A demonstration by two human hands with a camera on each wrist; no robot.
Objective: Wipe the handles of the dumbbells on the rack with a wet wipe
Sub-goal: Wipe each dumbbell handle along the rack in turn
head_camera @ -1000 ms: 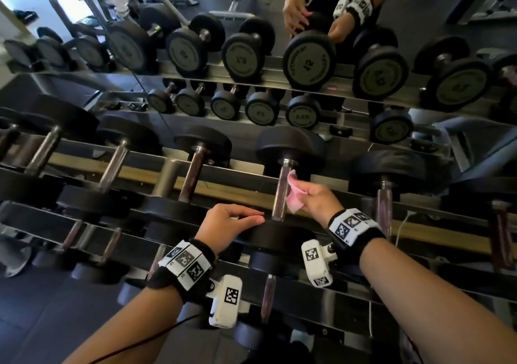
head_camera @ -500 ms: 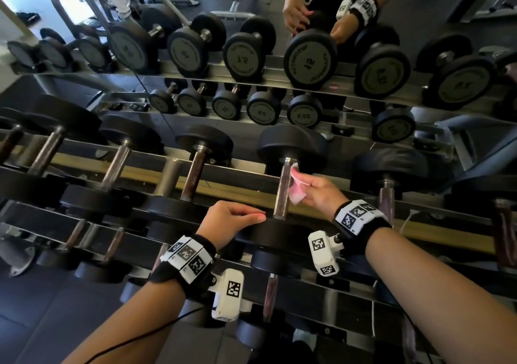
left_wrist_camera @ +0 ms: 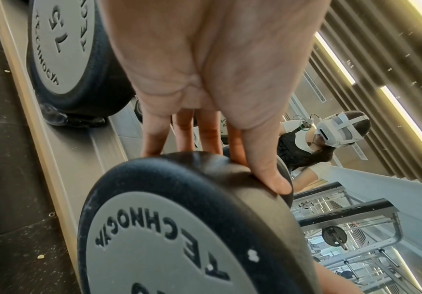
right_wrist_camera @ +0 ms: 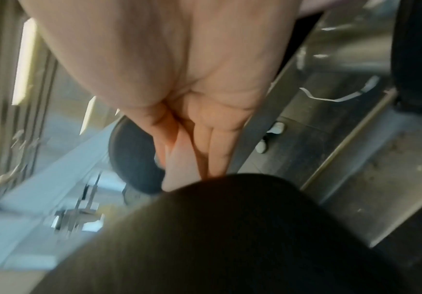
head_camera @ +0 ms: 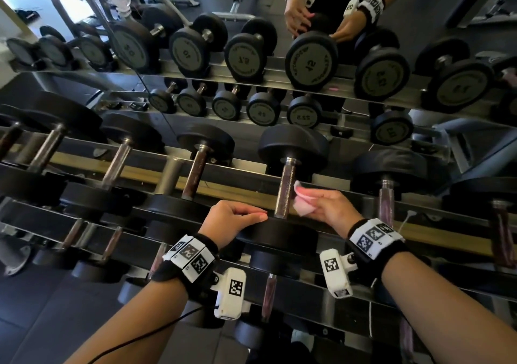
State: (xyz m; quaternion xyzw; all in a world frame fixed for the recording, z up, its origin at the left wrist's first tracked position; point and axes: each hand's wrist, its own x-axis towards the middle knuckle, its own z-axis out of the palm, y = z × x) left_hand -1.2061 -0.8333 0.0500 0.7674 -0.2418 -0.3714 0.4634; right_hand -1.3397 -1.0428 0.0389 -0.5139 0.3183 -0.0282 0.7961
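Observation:
The dumbbell handle (head_camera: 285, 190) being wiped is knurled steel, running between two black heads on the top rack tier. My right hand (head_camera: 324, 205) pinches a folded pink wet wipe (head_camera: 302, 202) just right of that handle, its upper corner at the metal. The right wrist view is blurred; there the fingers (right_wrist_camera: 217, 147) pinch the wipe (right_wrist_camera: 179, 163) above a dark dumbbell head (right_wrist_camera: 230, 238). My left hand (head_camera: 243, 216) holds the near head (head_camera: 279, 237) of the same dumbbell. In the left wrist view, the thumb (left_wrist_camera: 275, 179) presses its rim (left_wrist_camera: 205, 179), with the fingers behind it.
Neighbouring dumbbells lie parallel, with handles at left (head_camera: 195, 176) and right (head_camera: 386, 198). Lower tiers hold smaller dumbbells (head_camera: 268, 293). A mirror behind the rack reflects the weights (head_camera: 310, 58) and my hands. Dark gym floor (head_camera: 42, 321) lies at lower left.
My right hand with the wipe has slid slightly down the handle towards me and a little to the right. The left hand stays on the near head.

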